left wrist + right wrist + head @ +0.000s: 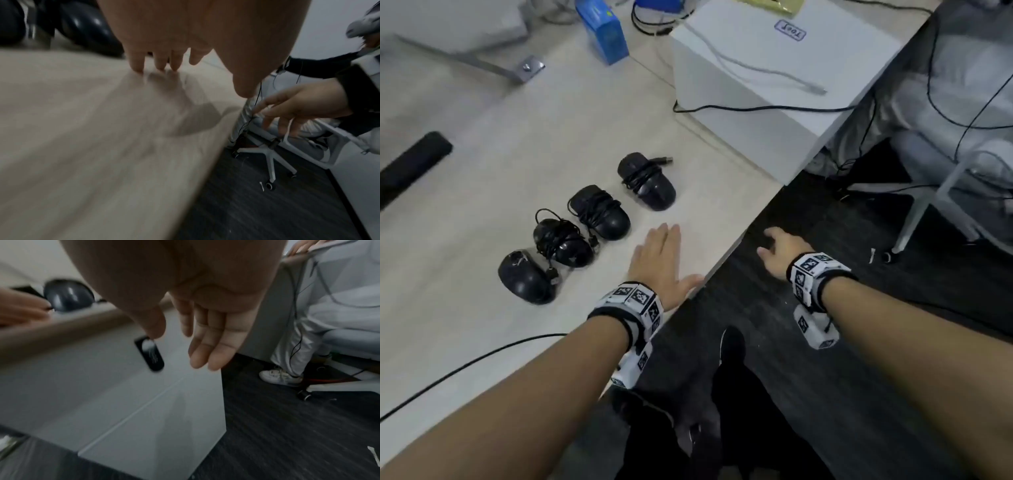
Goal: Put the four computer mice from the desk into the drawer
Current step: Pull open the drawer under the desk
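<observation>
Several black mice with cords wound round them lie in a diagonal row on the pale desk (482, 178), from the nearest mouse (527, 277) to the farthest mouse (647, 181). My left hand (664, 246) lies flat and open on the desk beside the row, fingertips (137, 68) touching the top. My right hand (777, 245) hangs below the desk edge, open and holding nothing. In the right wrist view its thumb (154, 324) hovers just above the black recessed handle (149, 353) of the grey drawer front (102, 386), which is closed.
A white box (774, 68) and a blue carton (602, 31) stand at the back of the desk. A black cable (465, 363) crosses its near part. To the right are a white chair base (271, 160) and a seated person's leg (296, 340).
</observation>
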